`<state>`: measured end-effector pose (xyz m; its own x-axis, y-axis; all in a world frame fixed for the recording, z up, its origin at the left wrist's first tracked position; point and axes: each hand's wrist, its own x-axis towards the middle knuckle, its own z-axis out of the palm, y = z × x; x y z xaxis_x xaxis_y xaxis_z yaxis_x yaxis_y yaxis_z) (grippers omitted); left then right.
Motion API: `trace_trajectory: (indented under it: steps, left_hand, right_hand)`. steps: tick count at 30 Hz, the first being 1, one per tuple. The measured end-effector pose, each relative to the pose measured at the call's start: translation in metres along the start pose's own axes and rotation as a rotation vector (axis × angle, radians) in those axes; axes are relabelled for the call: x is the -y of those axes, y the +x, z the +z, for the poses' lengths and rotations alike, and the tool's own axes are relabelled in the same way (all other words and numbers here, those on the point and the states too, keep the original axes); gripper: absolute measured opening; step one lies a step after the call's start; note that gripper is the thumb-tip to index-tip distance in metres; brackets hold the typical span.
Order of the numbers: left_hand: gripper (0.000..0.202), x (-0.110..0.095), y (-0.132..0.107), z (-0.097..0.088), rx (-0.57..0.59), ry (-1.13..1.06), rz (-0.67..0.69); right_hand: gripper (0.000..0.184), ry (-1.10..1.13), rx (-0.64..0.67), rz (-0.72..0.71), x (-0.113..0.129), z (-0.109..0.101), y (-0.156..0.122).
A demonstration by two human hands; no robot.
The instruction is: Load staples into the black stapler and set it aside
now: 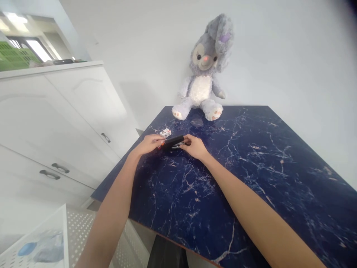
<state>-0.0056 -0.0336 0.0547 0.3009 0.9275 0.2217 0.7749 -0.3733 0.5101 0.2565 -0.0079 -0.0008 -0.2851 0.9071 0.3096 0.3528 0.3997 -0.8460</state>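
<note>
A black stapler [173,141] with a metal strip along its lower side and a bit of orange at its left end is held just over the dark blue marbled table. My left hand [150,144] grips its left end, fingers closed round the orange part. At the other end, my right hand [194,146] pinches the stapler between thumb and fingers. Right behind my left fingertips stands a small white box [165,132] with dark and red print. Whether the stapler touches the tabletop I cannot tell.
A grey plush rabbit [201,89] sits at the back of the table [251,156] against the wall. White cabinets [69,111] stand on the left, with a green basket [16,56] on top. A white perforated bin [65,238] is at the lower left, beside a black stool [167,255].
</note>
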Motion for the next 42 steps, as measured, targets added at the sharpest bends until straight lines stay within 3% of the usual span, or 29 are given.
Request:
trace_trajectory:
  steps: [3, 7, 10, 12, 14, 20, 22, 25, 29, 31, 37, 39, 42]
  left_hand:
    - [0.033, 0.008, 0.0, 0.0, -0.042, 0.073, -0.054]
    - [0.035, 0.015, -0.002, 0.003, -0.008, 0.129, -0.087]
    - [0.037, 0.017, -0.005, 0.005, -0.139, 0.219, -0.133]
    - [0.038, 0.017, -0.006, 0.003, -0.25, 0.282, -0.242]
    - [0.038, 0.017, -0.008, -0.001, -0.29, 0.334, -0.378]
    - [0.05, 0.007, -0.014, -0.019, -0.029, 0.377, -0.647]
    - [0.05, 0.0, -0.015, -0.023, 0.027, 0.362, -0.66]
    - [0.035, -0.009, -0.016, -0.026, 0.041, 0.313, -0.637]
    - [0.022, -0.012, -0.018, -0.027, 0.062, 0.172, -0.585]
    - [0.019, -0.011, -0.019, -0.026, 0.017, 0.08, -0.553]
    - [0.022, -0.02, -0.014, -0.022, -0.351, -0.454, -0.452]
    - [0.022, -0.026, -0.012, -0.019, -0.335, -0.655, -0.404]
    - [0.031, -0.033, -0.009, -0.012, -0.179, -0.961, -0.351]
  right_hand:
    - [0.034, 0.044, -0.036, 0.03, 0.003, -0.001, 0.0]
    - [0.035, -0.023, -0.13, 0.062, 0.007, -0.005, -0.001]
    - [0.03, -0.178, -0.199, 0.09, 0.009, -0.006, -0.003]
    - [0.028, -0.291, -0.213, 0.08, 0.01, -0.006, -0.005]
    - [0.029, -0.399, -0.181, 0.016, 0.01, -0.005, -0.007]
    - [0.025, -0.737, -0.129, -0.211, 0.013, -0.009, -0.013]
    - [0.023, -0.779, -0.124, -0.251, 0.012, -0.014, -0.014]
    - [0.022, -0.735, -0.144, -0.248, 0.011, -0.018, -0.013]
    - [0.018, -0.526, -0.271, -0.089, 0.007, -0.021, -0.009]
    - [0.016, -0.35, -0.307, -0.024, 0.003, -0.024, -0.006]
    - [0.016, 0.109, -0.399, 0.102, -0.016, -0.032, 0.005]
    - [0.019, 0.173, -0.463, 0.133, -0.021, -0.032, 0.008]
    - [0.026, 0.215, -0.542, 0.118, -0.022, -0.031, 0.009]
